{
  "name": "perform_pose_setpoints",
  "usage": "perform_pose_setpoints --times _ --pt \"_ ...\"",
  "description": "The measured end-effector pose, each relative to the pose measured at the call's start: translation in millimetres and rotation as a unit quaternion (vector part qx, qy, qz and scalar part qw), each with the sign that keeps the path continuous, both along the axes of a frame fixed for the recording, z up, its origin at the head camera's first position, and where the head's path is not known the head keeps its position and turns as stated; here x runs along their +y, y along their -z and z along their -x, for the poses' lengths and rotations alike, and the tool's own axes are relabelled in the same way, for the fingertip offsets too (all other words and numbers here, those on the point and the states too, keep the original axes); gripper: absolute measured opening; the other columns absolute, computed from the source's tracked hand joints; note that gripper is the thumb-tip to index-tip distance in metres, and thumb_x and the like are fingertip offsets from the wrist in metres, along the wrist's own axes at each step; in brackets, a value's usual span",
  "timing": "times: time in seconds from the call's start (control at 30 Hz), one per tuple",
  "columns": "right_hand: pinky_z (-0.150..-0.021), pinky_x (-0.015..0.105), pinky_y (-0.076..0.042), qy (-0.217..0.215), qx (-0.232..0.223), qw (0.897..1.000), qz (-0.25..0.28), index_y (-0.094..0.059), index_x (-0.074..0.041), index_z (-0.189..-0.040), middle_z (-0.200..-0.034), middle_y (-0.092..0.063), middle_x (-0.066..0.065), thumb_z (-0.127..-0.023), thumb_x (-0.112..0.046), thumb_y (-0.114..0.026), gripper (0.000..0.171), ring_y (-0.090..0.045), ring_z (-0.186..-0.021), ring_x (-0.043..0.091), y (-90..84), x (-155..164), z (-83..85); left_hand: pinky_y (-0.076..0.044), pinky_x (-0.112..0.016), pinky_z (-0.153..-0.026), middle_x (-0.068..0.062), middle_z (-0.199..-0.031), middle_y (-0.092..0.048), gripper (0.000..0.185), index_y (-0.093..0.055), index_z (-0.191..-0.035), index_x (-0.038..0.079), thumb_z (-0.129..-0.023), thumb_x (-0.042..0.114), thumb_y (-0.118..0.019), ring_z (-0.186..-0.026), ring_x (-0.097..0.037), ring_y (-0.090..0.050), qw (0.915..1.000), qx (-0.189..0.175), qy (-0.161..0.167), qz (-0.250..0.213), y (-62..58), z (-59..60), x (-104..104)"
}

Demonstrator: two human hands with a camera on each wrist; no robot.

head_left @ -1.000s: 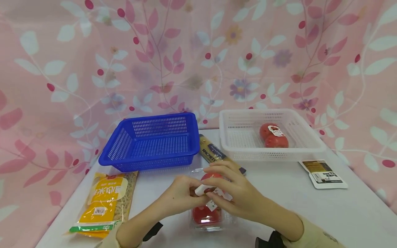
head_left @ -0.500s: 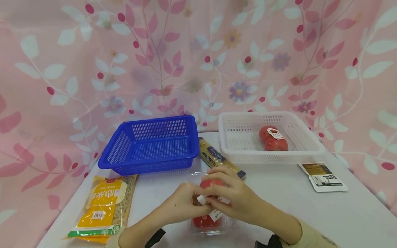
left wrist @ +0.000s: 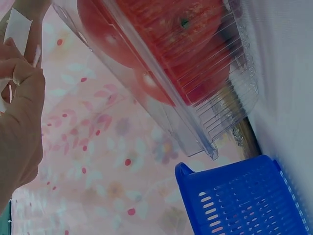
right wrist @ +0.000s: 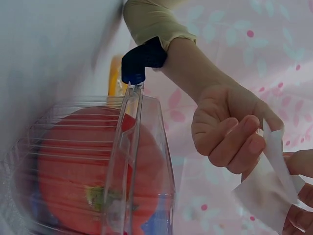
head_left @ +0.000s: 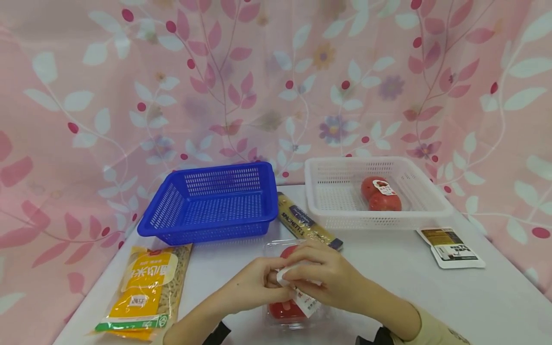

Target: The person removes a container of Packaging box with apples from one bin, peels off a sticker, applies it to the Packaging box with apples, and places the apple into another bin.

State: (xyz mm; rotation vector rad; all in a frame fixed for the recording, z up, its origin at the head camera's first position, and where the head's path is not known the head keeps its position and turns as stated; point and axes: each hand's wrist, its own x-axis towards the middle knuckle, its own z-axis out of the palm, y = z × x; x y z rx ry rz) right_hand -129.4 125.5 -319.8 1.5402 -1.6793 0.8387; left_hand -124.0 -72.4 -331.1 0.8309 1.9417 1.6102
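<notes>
Both hands meet above a clear plastic clamshell box of red tomatoes, low in the middle of the head view. My left hand pinches a white paper sticker from the left. From the right, the curled fingers of my right hand hold the same sticker. One end of the printed sticker slants down over the box. In the right wrist view the sticker is creased and stands apart from the lidded box, with a tomato inside.
A blue basket stands behind to the left. The white basket at the back right holds another tomato pack. A spaghetti pack lies between them, a yellow pasta bag at left, a small pouch at right.
The sticker's printed end has come further out below the fingers and slants down to the right. My right fingers have curled in closer to the left hand. The box stays put.
</notes>
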Motion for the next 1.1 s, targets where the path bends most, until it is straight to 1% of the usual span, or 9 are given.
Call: perform_pose_setpoints --times 0.13,0.27,0.33,0.43,0.53,0.63,0.77,0.9,1.1 --pt "-0.081 0.025 -0.048 -0.006 -0.012 1.0 0.0 -0.068 -0.009 -0.092 -0.097 -0.062 0.005 -0.088 -0.011 -0.061 0.008 -0.058 -0.089 0.019 1.1 1 0.9 -0.053 -0.031 -0.073 -0.018 -0.089 -0.068 0.044 -0.049 -0.124 0.003 -0.083 0.007 -0.066 -0.078 -0.015 -0.066 0.9985 -0.043 0.018 -0.028 0.9 2.3 -3" --pt "-0.081 0.025 -0.049 -0.002 -0.021 1.0 0.003 -0.067 -0.009 -0.092 -0.097 -0.061 0.006 -0.089 -0.012 -0.06 0.008 -0.058 -0.09 0.02 2.5 2 1.6 -0.05 -0.031 -0.082 -0.018 -0.105 -0.064 0.043 -0.045 -0.126 0.003 -0.086 0.006 -0.061 -0.094 -0.018 -0.062 0.9979 -0.034 0.023 -0.049 0.3 3.9 -6" --pt "-0.081 0.025 -0.048 0.0 -0.021 1.0 0.005 -0.067 -0.008 -0.092 -0.096 -0.061 0.007 -0.089 -0.012 -0.059 0.009 -0.058 -0.09 0.021 2.5 2 2.7 -0.049 -0.033 -0.084 -0.018 -0.11 -0.062 0.041 -0.046 -0.126 0.0 -0.087 0.005 -0.059 -0.099 -0.021 -0.06 0.998 -0.027 0.012 -0.056 -0.6 4.5 -8" --pt "-0.08 0.026 -0.048 0.002 -0.013 1.0 0.011 -0.066 -0.008 -0.091 -0.096 -0.061 0.008 -0.09 -0.012 -0.058 0.01 -0.058 -0.089 0.022 2.1 3 4.8 -0.049 -0.035 -0.085 -0.019 -0.112 -0.059 0.038 -0.047 -0.124 -0.003 -0.089 0.005 -0.057 -0.101 -0.023 -0.059 0.9978 -0.011 -0.026 -0.059 -2.3 4.7 -9" --pt "-0.08 0.027 -0.048 0.007 -0.011 1.0 0.017 -0.066 -0.009 -0.09 -0.096 -0.061 0.007 -0.09 -0.012 -0.058 0.009 -0.058 -0.089 0.022 2.8 3 6.2 -0.049 -0.037 -0.085 -0.018 -0.114 -0.056 0.033 -0.05 -0.121 -0.005 -0.09 0.008 -0.056 -0.099 -0.023 -0.06 0.9951 -0.001 -0.07 -0.07 -2.8 5.4 -9" --pt "-0.08 0.026 -0.048 0.009 -0.03 0.999 0.017 -0.066 -0.009 -0.089 -0.096 -0.062 0.006 -0.09 -0.013 -0.059 0.009 -0.058 -0.089 0.021 4.8 2 5.6 -0.05 -0.033 -0.083 -0.017 -0.113 -0.056 0.029 -0.054 -0.115 -0.006 -0.091 0.01 -0.056 -0.095 -0.021 -0.062 0.9907 0.008 -0.102 -0.09 -0.6 6.2 -7" --pt "-0.081 0.025 -0.047 0.006 -0.04 0.999 0.02 -0.067 -0.009 -0.089 -0.097 -0.062 0.006 -0.089 -0.013 -0.058 0.01 -0.057 -0.091 0.02 7.1 0 5.1 -0.05 -0.033 -0.081 -0.016 -0.111 -0.057 0.028 -0.055 -0.111 -0.01 -0.089 0.007 -0.059 -0.092 -0.02 -0.064 0.9853 0.015 -0.105 -0.134 5.4 7.1 -5" --pt "-0.079 0.024 -0.047 -0.002 -0.031 0.999 0.026 -0.068 -0.007 -0.09 -0.098 -0.061 0.007 -0.088 -0.01 -0.06 0.008 -0.057 -0.091 0.02 7.0 -1 5.8 -0.05 -0.033 -0.081 -0.012 -0.109 -0.06 0.031 -0.053 -0.11 -0.015 -0.087 0.005 -0.061 -0.093 -0.019 -0.064 0.9806 0.015 -0.095 -0.17 10.0 7.5 -3" --pt "-0.078 0.023 -0.047 0.005 -0.028 0.999 0.027 -0.067 -0.009 -0.091 -0.101 -0.059 0.009 -0.089 -0.012 -0.06 0.008 -0.056 -0.091 0.021 6.1 -2 4.7 -0.052 -0.031 -0.077 -0.011 -0.106 -0.06 0.031 -0.054 -0.11 -0.014 -0.085 0.003 -0.063 -0.093 -0.019 -0.063 0.9782 0.022 -0.104 -0.178 11.9 8.4 -2"
